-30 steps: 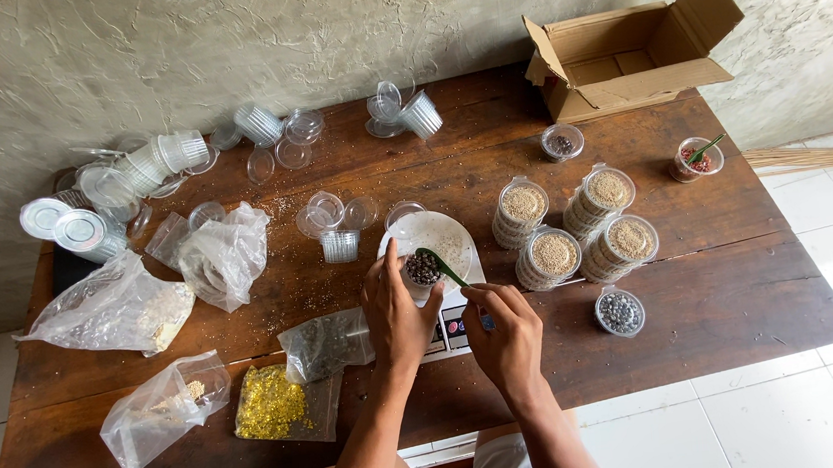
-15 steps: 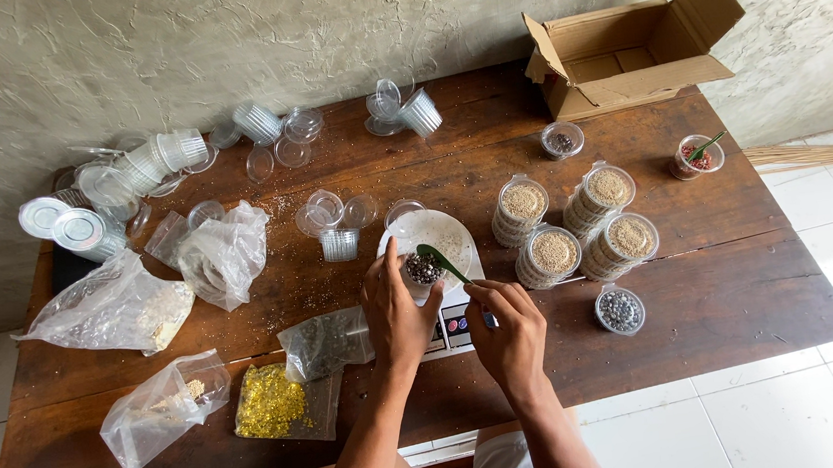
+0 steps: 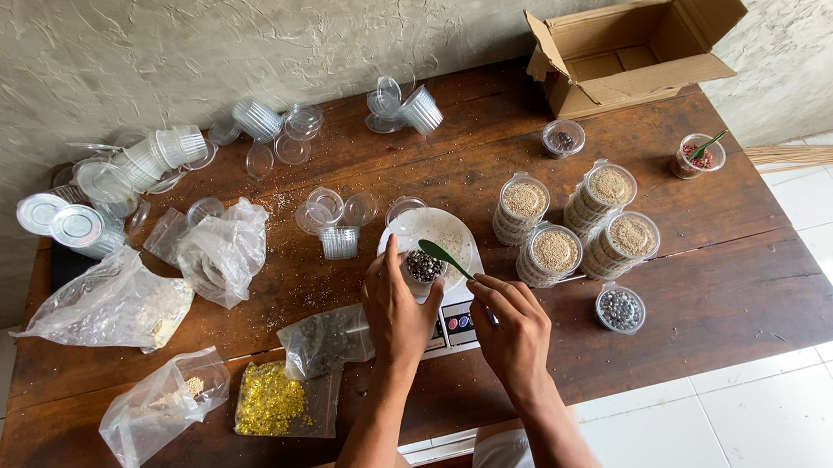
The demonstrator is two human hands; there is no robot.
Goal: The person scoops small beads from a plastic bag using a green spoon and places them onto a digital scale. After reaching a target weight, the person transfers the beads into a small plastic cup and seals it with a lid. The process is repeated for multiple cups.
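A small cup [image 3: 424, 265] of dark seeds sits over the scale [image 3: 456, 323] near the bench's [image 3: 723, 297] front edge. The left hand [image 3: 395, 311] has its fingers curled round the cup. The right hand [image 3: 513, 331] pinches a green spoon [image 3: 443, 255], its bowl just above the cup. Filled cup stacks [image 3: 576, 222] stand to the right.

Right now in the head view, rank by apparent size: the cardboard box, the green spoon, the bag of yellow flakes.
1. cardboard box, clearly largest.
2. bag of yellow flakes.
3. green spoon, smallest, held by the right hand.
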